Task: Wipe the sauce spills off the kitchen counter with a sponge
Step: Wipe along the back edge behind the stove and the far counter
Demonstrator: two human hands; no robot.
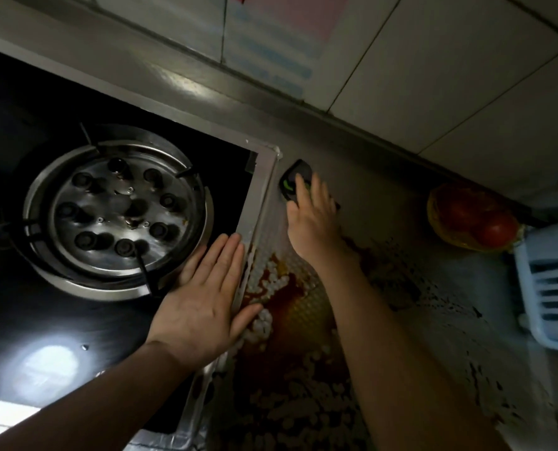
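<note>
A dark sponge with green marks lies on the steel counter just right of the stove's far corner. My right hand lies on top of it with fingers curled over it. A reddish-brown sauce spill spreads over the dimpled counter beside the stove edge, with splatters further right. My left hand rests flat and open on the black glass stove top, fingertips at the stove's metal rim, thumb touching the spill's edge.
A gas burner with a steel ring sits left on the black stove. A bag with red tomatoes lies at the right by the wall. A light blue plastic rack stands at the far right. Tiled wall runs behind.
</note>
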